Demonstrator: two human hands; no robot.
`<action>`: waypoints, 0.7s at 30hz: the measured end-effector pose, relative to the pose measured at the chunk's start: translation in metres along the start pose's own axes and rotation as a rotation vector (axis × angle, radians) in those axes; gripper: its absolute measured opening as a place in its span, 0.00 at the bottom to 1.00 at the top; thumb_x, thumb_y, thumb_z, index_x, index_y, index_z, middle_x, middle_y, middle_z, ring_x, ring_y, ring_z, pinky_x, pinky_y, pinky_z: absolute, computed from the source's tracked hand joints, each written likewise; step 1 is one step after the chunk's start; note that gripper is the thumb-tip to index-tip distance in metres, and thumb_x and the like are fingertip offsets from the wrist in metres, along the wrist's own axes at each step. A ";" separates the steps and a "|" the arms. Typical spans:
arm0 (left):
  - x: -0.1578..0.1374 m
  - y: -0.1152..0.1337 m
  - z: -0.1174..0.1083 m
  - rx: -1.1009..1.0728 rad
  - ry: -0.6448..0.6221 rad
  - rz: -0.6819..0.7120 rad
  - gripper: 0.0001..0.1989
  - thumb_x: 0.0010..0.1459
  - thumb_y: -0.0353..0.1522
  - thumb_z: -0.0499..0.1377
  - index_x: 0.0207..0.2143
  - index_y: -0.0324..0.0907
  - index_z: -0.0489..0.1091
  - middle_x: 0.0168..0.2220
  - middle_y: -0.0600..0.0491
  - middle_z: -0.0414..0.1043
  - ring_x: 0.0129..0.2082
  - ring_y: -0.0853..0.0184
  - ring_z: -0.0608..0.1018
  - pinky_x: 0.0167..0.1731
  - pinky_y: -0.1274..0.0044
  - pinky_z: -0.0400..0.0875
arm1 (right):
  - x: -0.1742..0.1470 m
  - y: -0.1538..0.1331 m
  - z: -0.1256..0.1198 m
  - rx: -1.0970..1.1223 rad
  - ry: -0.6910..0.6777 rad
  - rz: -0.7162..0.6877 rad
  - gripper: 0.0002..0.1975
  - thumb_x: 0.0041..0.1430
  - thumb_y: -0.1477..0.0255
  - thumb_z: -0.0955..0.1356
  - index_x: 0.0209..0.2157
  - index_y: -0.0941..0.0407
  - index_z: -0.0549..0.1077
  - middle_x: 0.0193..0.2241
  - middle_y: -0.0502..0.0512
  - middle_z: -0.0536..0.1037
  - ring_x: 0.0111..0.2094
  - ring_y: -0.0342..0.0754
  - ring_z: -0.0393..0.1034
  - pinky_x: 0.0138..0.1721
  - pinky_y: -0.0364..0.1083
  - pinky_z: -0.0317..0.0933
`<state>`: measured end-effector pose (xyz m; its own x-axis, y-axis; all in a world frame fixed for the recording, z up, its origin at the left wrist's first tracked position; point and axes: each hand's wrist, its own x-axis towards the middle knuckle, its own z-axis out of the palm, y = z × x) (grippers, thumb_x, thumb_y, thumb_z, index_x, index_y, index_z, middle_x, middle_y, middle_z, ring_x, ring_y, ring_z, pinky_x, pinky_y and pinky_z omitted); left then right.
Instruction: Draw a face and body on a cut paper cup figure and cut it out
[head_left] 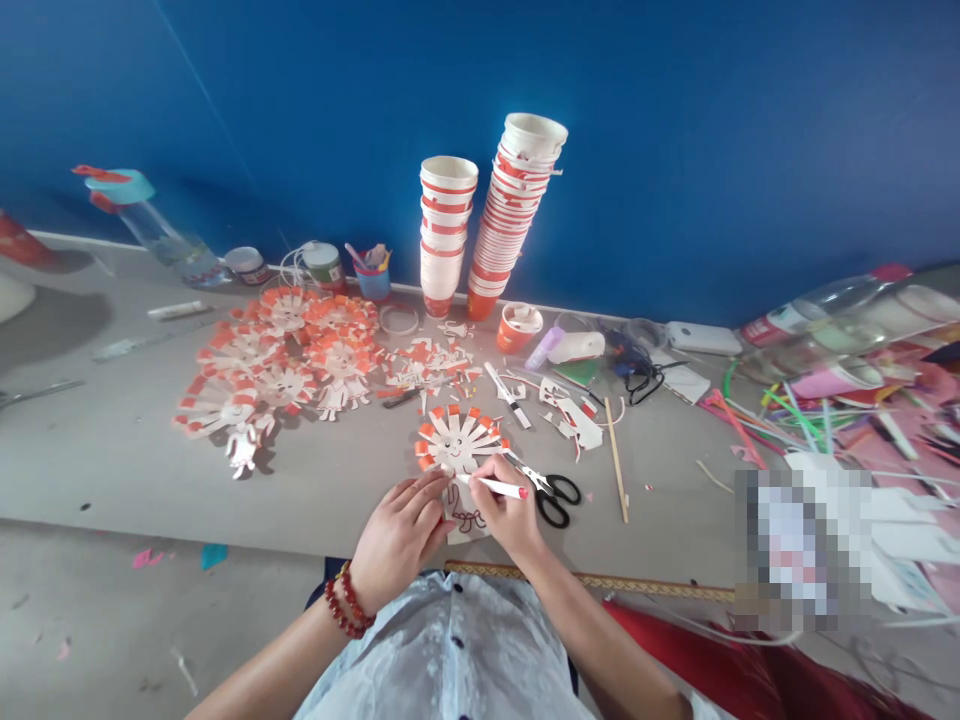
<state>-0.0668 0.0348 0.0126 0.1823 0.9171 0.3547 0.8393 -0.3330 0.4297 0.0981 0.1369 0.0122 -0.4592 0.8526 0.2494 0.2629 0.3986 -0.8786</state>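
Observation:
My right hand grips a white marker with a red end, its tip over a small sheet of white paper. Dark outlines are drawn on the paper, partly covered by my hands. My left hand lies flat along the paper's left side, fingers stretched out and holding nothing. Just beyond my fingers is a paper-cup lion head with a smiling face and orange-tipped strips fanned around it. Black-handled scissors lie right of my right hand, their blades reaching toward the lion head.
Two tall stacks of paper cups stand by the blue wall. Left is a pile of similar fringed cup pieces. Paper scraps, another marker and a wooden stick lie ahead. Bottles and craft materials crowd the right.

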 end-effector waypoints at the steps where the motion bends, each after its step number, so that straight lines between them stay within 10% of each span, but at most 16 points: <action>1: 0.000 0.000 0.000 0.000 -0.001 -0.001 0.06 0.69 0.32 0.54 0.36 0.42 0.66 0.58 0.42 0.72 0.61 0.56 0.72 0.54 0.63 0.71 | 0.000 0.000 0.000 0.002 0.001 0.003 0.08 0.60 0.75 0.65 0.27 0.54 0.65 0.19 0.45 0.68 0.19 0.42 0.60 0.22 0.41 0.54; 12: 0.001 0.000 0.000 0.018 -0.004 0.004 0.05 0.68 0.31 0.54 0.37 0.41 0.67 0.56 0.41 0.73 0.60 0.57 0.72 0.54 0.64 0.71 | -0.002 0.001 -0.001 0.157 0.143 0.113 0.09 0.58 0.75 0.64 0.24 0.54 0.66 0.17 0.45 0.68 0.18 0.43 0.60 0.22 0.42 0.54; 21: 0.000 -0.001 0.000 0.000 -0.012 -0.004 0.06 0.68 0.32 0.54 0.36 0.42 0.66 0.56 0.42 0.73 0.60 0.56 0.72 0.54 0.63 0.71 | -0.003 0.005 0.000 0.038 0.007 0.068 0.07 0.60 0.73 0.65 0.27 0.54 0.66 0.19 0.45 0.68 0.19 0.42 0.59 0.22 0.41 0.53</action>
<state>-0.0676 0.0351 0.0125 0.1849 0.9211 0.3427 0.8399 -0.3291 0.4315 0.1004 0.1360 0.0073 -0.4353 0.8797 0.1913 0.2606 0.3265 -0.9085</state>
